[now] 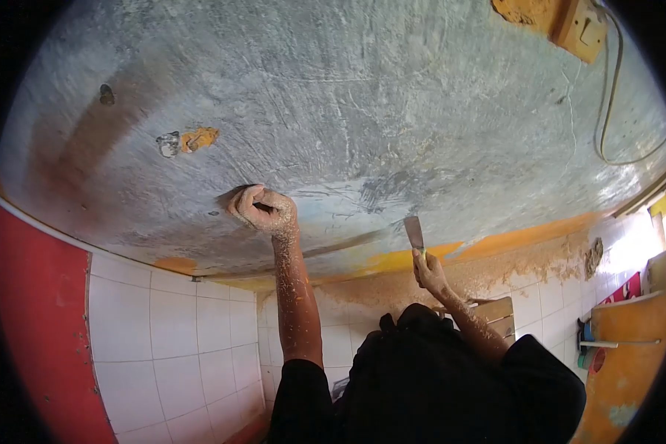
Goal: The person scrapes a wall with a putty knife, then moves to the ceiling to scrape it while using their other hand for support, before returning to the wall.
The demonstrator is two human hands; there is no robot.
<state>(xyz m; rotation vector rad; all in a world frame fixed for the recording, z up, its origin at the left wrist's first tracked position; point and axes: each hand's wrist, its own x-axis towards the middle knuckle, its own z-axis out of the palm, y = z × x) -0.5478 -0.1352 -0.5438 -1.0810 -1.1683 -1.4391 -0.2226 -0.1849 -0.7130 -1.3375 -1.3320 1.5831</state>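
Note:
My right hand [431, 274] is closed around the handle of a putty knife [414, 233]. Its flat metal blade points up at the blue-grey wall [392, 111], with the tip close to the wall's lower part. My left hand [263, 209] is curled into a loose fist against the wall, with no object showing in it. Pale flakes and dust cover that hand and forearm, and more specks lie on the right forearm. Scrape marks and a paler patch show on the wall between my hands.
A switch box [583, 29] with a hanging cable [610, 111] is at the upper right. Orange filler [200, 138] marks the wall at left. Below are white tiles [177, 311], a red panel [33, 296], a slatted wooden seat [496, 311] and an orange surface [636, 333].

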